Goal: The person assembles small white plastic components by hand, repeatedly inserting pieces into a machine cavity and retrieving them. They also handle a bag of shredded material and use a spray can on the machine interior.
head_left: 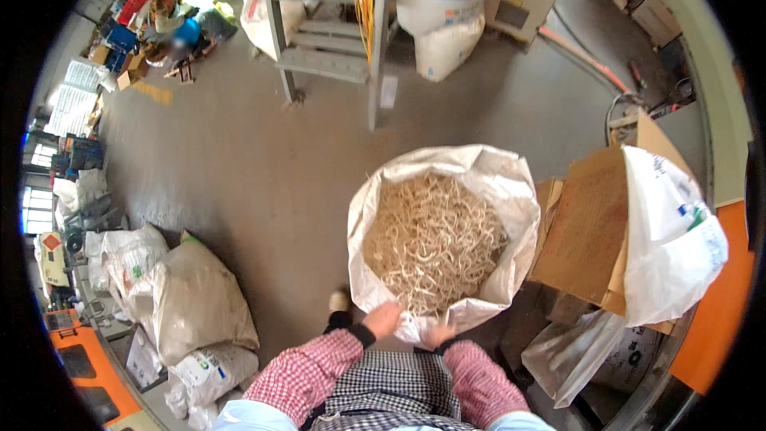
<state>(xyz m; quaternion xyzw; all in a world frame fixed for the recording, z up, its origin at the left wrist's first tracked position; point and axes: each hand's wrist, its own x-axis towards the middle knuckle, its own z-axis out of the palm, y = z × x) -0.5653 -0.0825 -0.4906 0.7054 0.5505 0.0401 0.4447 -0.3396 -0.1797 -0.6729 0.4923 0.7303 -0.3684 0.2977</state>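
Directly before me stands a large white woven sack (524,227) with its mouth wide open and its rim folded outward. Inside lies a heap of curly beige plastic-looking scraps (435,243). My left hand (384,322) is closed on the near rim, left of the middle. A short way to its right, my right hand (436,337) also grips that rim, its fingertips partly hidden by the sack's folds. Red-checked sleeves cover both forearms, and a black-and-white checked apron hangs between them.
Full sacks (199,295) stand at the left. On the right are a cardboard box (582,223) with a white bag (670,231) over it. Metal steps (323,60) and stacked white sacks (443,16) stand ahead. People (179,24) sit at the far left.
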